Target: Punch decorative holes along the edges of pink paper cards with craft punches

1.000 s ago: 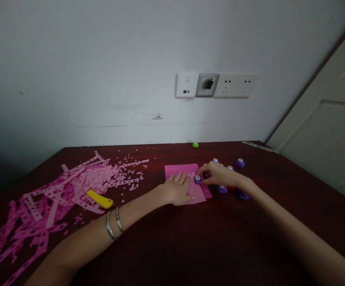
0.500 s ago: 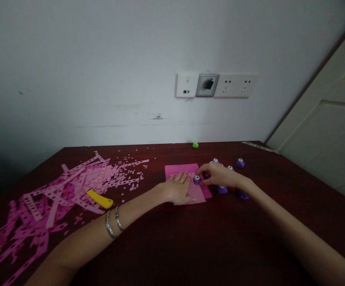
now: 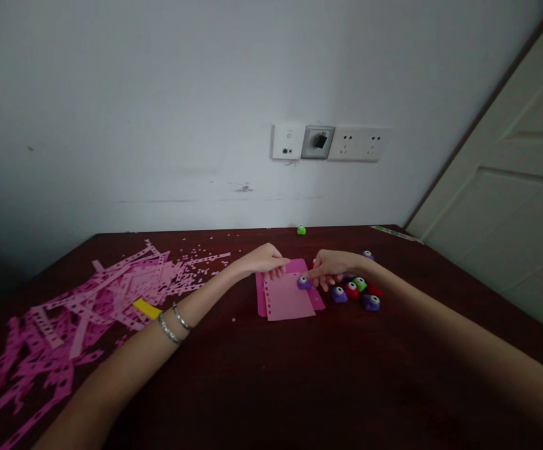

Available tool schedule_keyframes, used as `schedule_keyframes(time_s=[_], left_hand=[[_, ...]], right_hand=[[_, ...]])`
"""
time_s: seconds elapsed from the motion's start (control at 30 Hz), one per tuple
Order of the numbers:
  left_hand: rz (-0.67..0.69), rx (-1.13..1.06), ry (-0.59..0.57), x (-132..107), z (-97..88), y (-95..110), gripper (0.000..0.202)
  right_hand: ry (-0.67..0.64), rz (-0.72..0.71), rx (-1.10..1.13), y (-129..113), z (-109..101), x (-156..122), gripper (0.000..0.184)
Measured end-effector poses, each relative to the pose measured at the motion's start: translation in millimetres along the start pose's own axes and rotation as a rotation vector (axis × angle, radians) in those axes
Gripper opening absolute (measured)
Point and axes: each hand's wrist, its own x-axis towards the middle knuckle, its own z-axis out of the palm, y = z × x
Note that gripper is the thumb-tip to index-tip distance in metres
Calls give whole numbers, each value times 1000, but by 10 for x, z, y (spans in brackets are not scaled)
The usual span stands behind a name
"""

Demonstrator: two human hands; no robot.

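A pink paper sheet (image 3: 287, 300) with a punched left edge lies on the dark red table (image 3: 271, 375), over another pink sheet. My left hand (image 3: 266, 260) is curled at the sheet's far edge, fingers pinched on the paper. My right hand (image 3: 332, 267) rests at the sheet's right edge, fingers closed on a small purple hole punch (image 3: 303, 282) that sits on the paper. Several small punches lie beside my right hand: purple (image 3: 339, 294), red (image 3: 352, 290), green (image 3: 360, 284), purple (image 3: 371, 302).
A heap of pink punched strips and confetti (image 3: 88, 306) covers the table's left side, with a yellow object (image 3: 147, 308) among it. A green punch (image 3: 301, 230) sits by the wall. Wall sockets (image 3: 330, 142) are above; a door (image 3: 510, 187) stands right.
My left hand moved from lying flat on the sheet to its far edge and curled on the paper. My right hand shifted slightly, uncovering the punches. The camera view also shifted.
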Motion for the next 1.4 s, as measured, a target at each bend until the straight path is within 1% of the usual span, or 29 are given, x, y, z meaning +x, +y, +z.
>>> schedule_keyframes(time_s=[0.1,0.2,0.3,0.5,0.6,0.7,0.77,0.87,0.93,1.03,1.17,1.3,1.4], left_hand=[[-39,-116,-78,71,30,-62,40],[-68,-149,-110,120,65,-79,41],[-80,-161,-136,158,95,-54,40],[-94,-90,-269,258,130,22,44],[-104,-56,-352,359,143,31,44],[-138,-69,-450,486,155,8,41],[-161,-76,-518,564,160,-20,41],[-132,-72,-606,652,163,-70,39],[-105,-63,-641,695,168,-105,37],[-85,-63,-660,736,183,-148,35],[-87,-83,-634,735,201,-164,35],[-148,-115,-570,644,214,-137,38],[-111,-105,-480,524,237,-107,41]], right_hand=[[-26,26,-6,17,12,50,48],[-46,21,4,19,35,73,47],[-60,32,32,6,60,85,45],[-89,78,53,-28,51,98,40],[-133,178,68,-49,36,130,38],[-191,267,92,-63,25,176,36],[-224,291,93,-74,18,203,33],[-267,312,103,-117,11,219,26],[-274,315,115,-166,9,212,21],[-262,331,125,-235,9,194,17],[-277,324,116,-247,5,209,13],[-262,303,81,-222,9,216,13],[-193,270,37,-245,35,171,16]])
